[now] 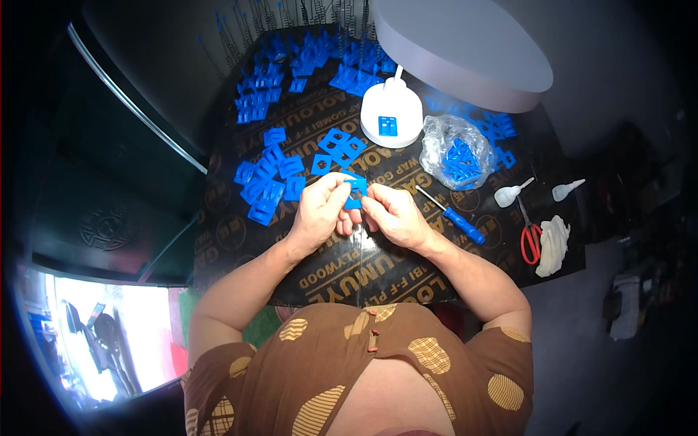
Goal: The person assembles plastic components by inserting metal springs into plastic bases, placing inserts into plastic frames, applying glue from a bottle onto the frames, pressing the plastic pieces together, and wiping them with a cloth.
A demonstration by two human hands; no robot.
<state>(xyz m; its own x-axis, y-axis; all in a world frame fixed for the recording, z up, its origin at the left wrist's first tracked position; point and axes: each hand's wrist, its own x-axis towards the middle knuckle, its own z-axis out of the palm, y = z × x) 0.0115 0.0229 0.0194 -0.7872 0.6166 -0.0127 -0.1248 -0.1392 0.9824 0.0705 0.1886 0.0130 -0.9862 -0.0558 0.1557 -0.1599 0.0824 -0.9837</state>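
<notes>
A dark printed board covers the table [240,254]. The far blue plastic pieces [291,54] blur together, too many to count. A white lamp [391,112] carries one blue piece on its base. A clear bag [454,149] holds more. One screwdriver [454,216] and one pair of red scissors [531,236] lie right. Left hand [318,211] and right hand [392,216] both pinch one blue clip [355,190], partly hidden by fingers, at the centre.
</notes>
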